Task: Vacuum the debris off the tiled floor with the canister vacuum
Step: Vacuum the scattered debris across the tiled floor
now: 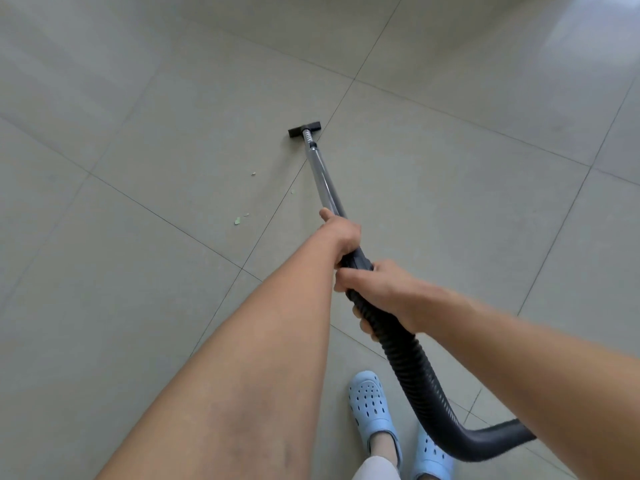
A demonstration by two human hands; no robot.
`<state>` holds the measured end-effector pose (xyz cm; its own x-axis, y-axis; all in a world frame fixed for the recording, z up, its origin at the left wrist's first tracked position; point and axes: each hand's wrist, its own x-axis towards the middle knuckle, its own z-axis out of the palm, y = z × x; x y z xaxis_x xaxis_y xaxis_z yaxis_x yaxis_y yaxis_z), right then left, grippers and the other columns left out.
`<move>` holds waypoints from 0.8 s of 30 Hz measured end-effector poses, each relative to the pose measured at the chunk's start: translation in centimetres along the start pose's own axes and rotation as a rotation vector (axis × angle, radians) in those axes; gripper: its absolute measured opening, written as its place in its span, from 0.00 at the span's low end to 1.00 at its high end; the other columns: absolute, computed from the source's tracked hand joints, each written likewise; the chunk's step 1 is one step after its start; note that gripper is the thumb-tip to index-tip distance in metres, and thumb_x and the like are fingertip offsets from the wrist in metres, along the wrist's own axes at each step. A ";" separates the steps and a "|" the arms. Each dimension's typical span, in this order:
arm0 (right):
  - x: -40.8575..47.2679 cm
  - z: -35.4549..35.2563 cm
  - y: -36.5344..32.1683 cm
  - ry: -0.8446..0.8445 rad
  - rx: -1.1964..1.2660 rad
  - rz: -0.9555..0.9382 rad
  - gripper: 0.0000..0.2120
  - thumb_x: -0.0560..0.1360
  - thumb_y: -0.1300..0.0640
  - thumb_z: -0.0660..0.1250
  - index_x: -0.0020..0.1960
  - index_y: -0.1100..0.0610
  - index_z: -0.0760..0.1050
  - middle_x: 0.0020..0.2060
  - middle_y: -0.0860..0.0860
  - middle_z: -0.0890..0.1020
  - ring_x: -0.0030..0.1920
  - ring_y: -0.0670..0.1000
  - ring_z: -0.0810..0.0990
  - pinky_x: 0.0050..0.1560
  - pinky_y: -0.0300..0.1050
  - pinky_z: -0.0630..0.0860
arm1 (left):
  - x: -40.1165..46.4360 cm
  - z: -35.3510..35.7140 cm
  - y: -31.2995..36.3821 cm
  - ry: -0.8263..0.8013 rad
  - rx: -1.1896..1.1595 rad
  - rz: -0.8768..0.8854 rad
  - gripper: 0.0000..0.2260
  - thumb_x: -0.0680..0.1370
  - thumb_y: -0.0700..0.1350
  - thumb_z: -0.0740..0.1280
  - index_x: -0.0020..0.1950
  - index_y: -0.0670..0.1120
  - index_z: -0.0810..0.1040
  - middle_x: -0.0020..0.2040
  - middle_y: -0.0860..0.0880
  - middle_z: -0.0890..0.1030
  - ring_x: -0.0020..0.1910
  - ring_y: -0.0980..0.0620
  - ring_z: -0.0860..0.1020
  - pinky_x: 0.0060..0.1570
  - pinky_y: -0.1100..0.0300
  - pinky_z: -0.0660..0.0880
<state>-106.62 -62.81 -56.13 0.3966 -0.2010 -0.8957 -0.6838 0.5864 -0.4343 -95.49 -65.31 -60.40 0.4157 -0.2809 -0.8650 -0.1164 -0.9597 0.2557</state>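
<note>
So both hands are wrapped around the vacuum. The left hand (341, 237) is the forward one, fingers curled tight around the black handle (356, 261) right where the metal wand (323, 181) joins it. The right hand (377, 292) sits just behind it, touching or nearly touching the left, gripping the top of the ribbed black hose (415, 372), which curves down and off toward the right past the blue clogs (372, 407). The wand runs away from the handle to the black floor nozzle (304, 129), flat on the tiled floor (138, 306) beside a grout line. A few debris bits (237, 221) lie left of the wand, between nozzle and hands.
</note>
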 end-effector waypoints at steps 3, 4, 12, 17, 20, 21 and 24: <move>1.2 1.0 -1.7 0.011 -0.015 -0.011 0.10 0.71 0.57 0.70 0.39 0.60 0.70 0.24 0.54 0.73 0.17 0.52 0.73 0.22 0.40 0.73 | 1.0 -2.0 0.1 0.018 -0.011 0.020 0.25 0.82 0.43 0.56 0.76 0.44 0.49 0.63 0.37 0.73 0.59 0.39 0.77 0.61 0.46 0.75; 1.4 1.3 -1.9 0.017 -0.023 -0.011 0.10 0.71 0.57 0.70 0.39 0.60 0.69 0.25 0.54 0.73 0.17 0.52 0.73 0.21 0.40 0.73 | 1.2 -2.3 -0.1 0.012 -0.029 0.017 0.23 0.82 0.43 0.56 0.75 0.44 0.51 0.60 0.37 0.74 0.56 0.39 0.78 0.59 0.46 0.76; 0.4 2.9 -0.4 0.028 -0.047 0.027 0.10 0.71 0.58 0.69 0.40 0.60 0.69 0.23 0.53 0.72 0.17 0.52 0.72 0.22 0.40 0.72 | 0.0 -2.0 -2.4 -0.023 -0.094 -0.006 0.23 0.82 0.45 0.54 0.74 0.45 0.49 0.53 0.40 0.74 0.39 0.44 0.77 0.33 0.54 0.75; -1.8 3.3 1.8 0.013 -0.054 0.046 0.09 0.71 0.58 0.69 0.40 0.60 0.70 0.20 0.52 0.72 0.17 0.53 0.72 0.21 0.40 0.72 | -1.9 -0.3 -4.2 -0.046 -0.117 -0.023 0.26 0.81 0.46 0.54 0.76 0.46 0.46 0.61 0.38 0.74 0.43 0.43 0.77 0.36 0.54 0.76; -3.6 2.9 3.4 0.008 -0.057 0.047 0.09 0.71 0.58 0.69 0.40 0.60 0.70 0.21 0.53 0.72 0.17 0.53 0.73 0.21 0.40 0.72 | -3.7 1.2 -5.1 -0.053 -0.129 -0.035 0.28 0.82 0.45 0.53 0.77 0.48 0.42 0.47 0.42 0.75 0.35 0.47 0.74 0.36 0.54 0.75; -4.0 2.8 3.7 -0.001 -0.056 0.049 0.09 0.71 0.58 0.69 0.40 0.60 0.70 0.23 0.53 0.72 0.17 0.53 0.73 0.21 0.40 0.72 | -4.0 1.4 -5.3 -0.052 -0.134 -0.038 0.28 0.82 0.44 0.53 0.77 0.48 0.42 0.43 0.44 0.74 0.34 0.47 0.74 0.36 0.54 0.75; -5.8 2.2 5.8 -0.018 -0.056 0.064 0.10 0.72 0.58 0.69 0.40 0.60 0.70 0.25 0.54 0.72 0.17 0.52 0.72 0.22 0.40 0.73 | -6.2 3.3 -6.0 -0.056 -0.135 -0.051 0.29 0.82 0.44 0.54 0.78 0.48 0.40 0.44 0.44 0.73 0.37 0.46 0.76 0.41 0.54 0.77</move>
<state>-111.53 -56.56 -53.21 0.3619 -0.1503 -0.9200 -0.7407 0.5529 -0.3817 -100.31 -57.88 -58.00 0.3662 -0.2356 -0.9002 0.0276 -0.9642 0.2636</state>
